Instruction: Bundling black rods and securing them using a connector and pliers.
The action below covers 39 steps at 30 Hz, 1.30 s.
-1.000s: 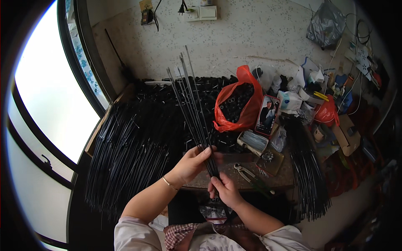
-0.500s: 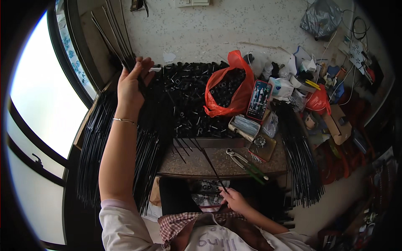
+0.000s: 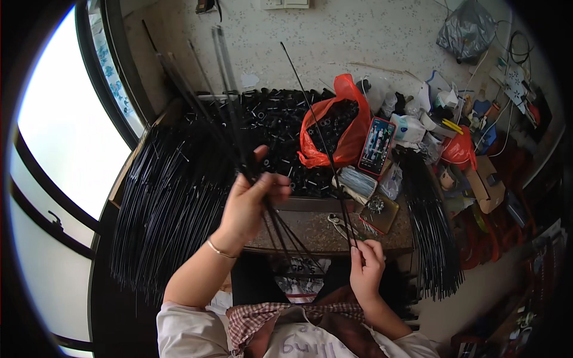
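We see the left hand on the near left side of the red plastic bag, its grip clasped round a bundle of black rods. The bundle slants past both sides of the hand, its far ends spreading left of the bag and blurred. The right hand, on the near side of the bag and a little to its right, has its grip pinched on slim black rods; how many, we cannot tell. The longest crosses in front of the bag.

Left of the bag we find black tubular pieces and, farther left, a large pile of rods. A phone stands just right of the bag. Nearer to us than the bag, pliers lie on the worktop.
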{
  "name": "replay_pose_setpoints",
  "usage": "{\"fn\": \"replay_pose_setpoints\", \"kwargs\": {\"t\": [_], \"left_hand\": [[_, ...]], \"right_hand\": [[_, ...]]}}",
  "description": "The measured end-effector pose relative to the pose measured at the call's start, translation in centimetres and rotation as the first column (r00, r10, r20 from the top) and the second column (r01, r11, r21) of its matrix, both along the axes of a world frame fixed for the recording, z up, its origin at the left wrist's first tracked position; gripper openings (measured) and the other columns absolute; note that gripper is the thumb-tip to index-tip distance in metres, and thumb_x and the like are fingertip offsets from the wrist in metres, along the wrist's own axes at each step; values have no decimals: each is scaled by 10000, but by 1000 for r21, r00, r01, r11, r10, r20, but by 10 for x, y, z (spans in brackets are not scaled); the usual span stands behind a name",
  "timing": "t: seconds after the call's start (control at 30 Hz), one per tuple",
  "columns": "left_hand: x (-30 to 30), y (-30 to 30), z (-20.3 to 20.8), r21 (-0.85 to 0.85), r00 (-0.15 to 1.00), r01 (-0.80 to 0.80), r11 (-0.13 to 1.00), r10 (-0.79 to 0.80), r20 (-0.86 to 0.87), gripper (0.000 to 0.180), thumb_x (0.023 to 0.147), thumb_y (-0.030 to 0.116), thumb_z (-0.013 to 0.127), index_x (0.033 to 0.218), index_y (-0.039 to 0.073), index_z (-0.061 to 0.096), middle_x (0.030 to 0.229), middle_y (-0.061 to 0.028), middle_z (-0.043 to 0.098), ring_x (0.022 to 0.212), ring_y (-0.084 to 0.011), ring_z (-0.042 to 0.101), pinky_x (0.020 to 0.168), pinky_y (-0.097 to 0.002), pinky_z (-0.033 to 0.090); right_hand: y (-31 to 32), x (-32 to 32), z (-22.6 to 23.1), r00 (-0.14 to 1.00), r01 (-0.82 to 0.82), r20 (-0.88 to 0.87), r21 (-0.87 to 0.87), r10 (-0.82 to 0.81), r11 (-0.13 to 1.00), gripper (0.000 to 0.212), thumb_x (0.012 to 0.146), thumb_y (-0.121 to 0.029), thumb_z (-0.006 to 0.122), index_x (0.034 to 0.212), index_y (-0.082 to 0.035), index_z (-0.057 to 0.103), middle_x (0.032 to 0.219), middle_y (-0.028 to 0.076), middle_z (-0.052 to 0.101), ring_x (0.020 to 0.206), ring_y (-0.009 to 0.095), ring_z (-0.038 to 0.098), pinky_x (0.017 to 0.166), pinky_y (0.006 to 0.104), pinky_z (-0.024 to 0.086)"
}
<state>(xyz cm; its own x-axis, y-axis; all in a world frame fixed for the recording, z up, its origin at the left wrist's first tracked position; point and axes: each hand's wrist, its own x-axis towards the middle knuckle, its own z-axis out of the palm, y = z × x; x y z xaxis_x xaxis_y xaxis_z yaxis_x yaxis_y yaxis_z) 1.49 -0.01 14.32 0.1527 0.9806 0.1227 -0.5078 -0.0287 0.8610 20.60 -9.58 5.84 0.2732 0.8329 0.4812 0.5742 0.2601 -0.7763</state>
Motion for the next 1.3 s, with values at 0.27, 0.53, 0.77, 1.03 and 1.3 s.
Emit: {"fn": "replay_pose_setpoints", "kwargs": {"t": [0.27,0.53,0.77,1.03,1.3], "left_hand": [[37,3,-19,-172,993,99,980,-88,75,303,801,97,410,1100,84,362,914,-112,525,825,-194,523,683,-304,423],[28,9,-21,-86,981,191,978,-187,54,350,800,96,417,1136,66,324,866,-129,535,759,-179,536,640,-274,418],[36,6,-17,-189,992,91,978,-72,102,307,793,102,432,1093,59,380,847,-104,540,749,-167,535,635,-263,420],[30,0,-24,52,922,374,926,-366,-128,176,765,32,469,927,-30,497,762,-78,561,723,-126,540,669,-235,438],[37,-39,-106,503,561,786,361,-74,-824,257,640,22,556,893,64,552,913,-71,545,795,-237,526,711,-313,421]], "right_hand": [[21,-12,-9,992,-17,-127,-28,14,999,79,718,-36,506,778,12,525,601,108,525,487,184,513,455,260,397],[25,-3,5,999,-8,-45,64,11,998,116,741,-31,490,828,25,543,597,51,529,465,76,485,443,188,393],[12,-20,2,956,-230,-212,-109,204,967,110,730,-46,517,794,35,553,604,54,533,483,70,497,446,179,400],[17,-8,1,704,-438,-664,-126,252,890,236,813,-181,423,837,26,535,745,45,557,670,114,523,602,246,419],[78,-9,14,110,-898,-985,-155,-132,412,654,755,-554,239,1079,11,296,1045,238,419,879,327,487,750,404,401]]}}
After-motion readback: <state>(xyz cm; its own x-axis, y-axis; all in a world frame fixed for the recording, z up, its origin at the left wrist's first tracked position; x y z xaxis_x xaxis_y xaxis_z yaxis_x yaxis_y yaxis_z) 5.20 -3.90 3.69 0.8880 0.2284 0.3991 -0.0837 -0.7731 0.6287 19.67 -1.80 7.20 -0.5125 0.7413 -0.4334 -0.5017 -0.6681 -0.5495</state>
